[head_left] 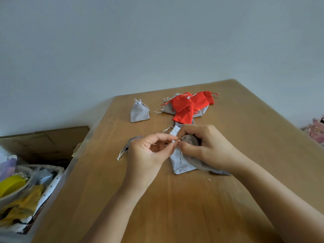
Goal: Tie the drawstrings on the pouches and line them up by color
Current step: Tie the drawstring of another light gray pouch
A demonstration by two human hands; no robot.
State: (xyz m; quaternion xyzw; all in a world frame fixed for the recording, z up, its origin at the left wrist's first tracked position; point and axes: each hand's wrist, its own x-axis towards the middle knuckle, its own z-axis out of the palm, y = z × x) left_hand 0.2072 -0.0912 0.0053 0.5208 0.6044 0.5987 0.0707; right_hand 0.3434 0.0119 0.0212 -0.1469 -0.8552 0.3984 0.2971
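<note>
- Closest in, two bare forearms leading up to the left hand (pixel 149 151) and the right hand (pixel 206 148), both closed in a fingertip grip on the drawstring (pixel 173 141) of a grey pouch (pixel 180 163).
- Lying flat on the desk (pixel 175 207), directly under the grip, bottom end toward the body.
- Likeliest failure: thin cord slipping out of the fingertips mid-knot and leaving a slack loop, brought on by uneven pull from the two sides.
- Also possible: dragging the cloth askew, with nothing pressing it down apart from the right palm.
- Just left of the grip, half hidden behind the left hand, a second grey pouch (pixel 126 146) with a loose cord end trailing on the desk; easy to snag with the left wrist.
- Under the right wrist, more grey cloth (pixel 214 171); hard to tell whether a separate pouch; liable to be swept along on withdrawal.
- Beyond the grip, red pouches (pixel 185 106) heaped over grey ones, cords crossing; risk of lifting two at once.
- Beyond and left of the grip, one tied grey pouch (pixel 139 113) standing apart, seemingly the start of a row.
- Plenty of bare desk on the body side of the grip and to its right.
- Left desk edge nearer, with a basket (pixel 56 179) of clutter and a cardboard box (pixel 52 141) below it; risk of a drop over that edge from any nudge leftward.
</note>
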